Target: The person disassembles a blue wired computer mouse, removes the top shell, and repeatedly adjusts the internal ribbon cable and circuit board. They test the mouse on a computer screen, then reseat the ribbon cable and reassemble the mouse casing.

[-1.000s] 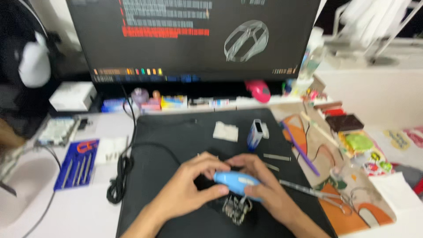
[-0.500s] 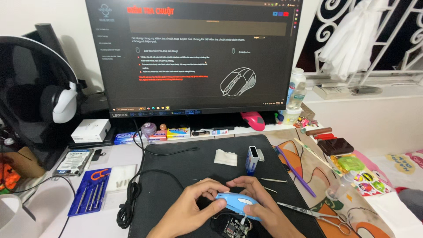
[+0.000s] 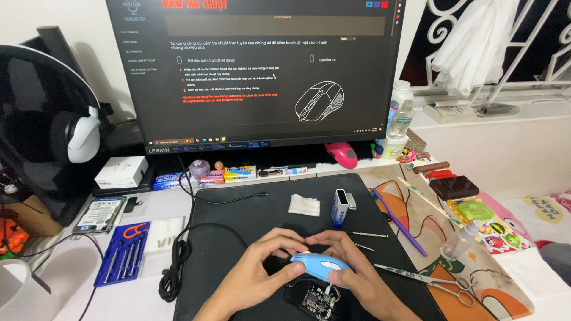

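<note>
Fingers of both hands are curling around a blue computer mouse shell [image 3: 319, 266], gripping it from either side just above a black desk mat [image 3: 250, 208]. The left hand [image 3: 262, 273] is coming in from the lower left with its thumb pressing along the near edge of the shell, while its other fingers are arching over the top. The right hand [image 3: 351, 267] is mirroring it, fingertips meeting those of the left at the back of the shell and the thumb lying on the blue surface. Both wrists are resting low, near the front edge of the mat.

Directly beneath the shell, a small dark circuit board [image 3: 315, 300] is lying on the mat. An open blue tool case [image 3: 124, 254] is sitting on the desk to the left of the mat, holding a row of slim screwdrivers. Near the right hand, long metal forceps [image 3: 428, 279] are lying across the mat's edge. A small white box [image 3: 340, 208] is standing open further back, beside a folded white cloth [image 3: 304, 205].
</note>
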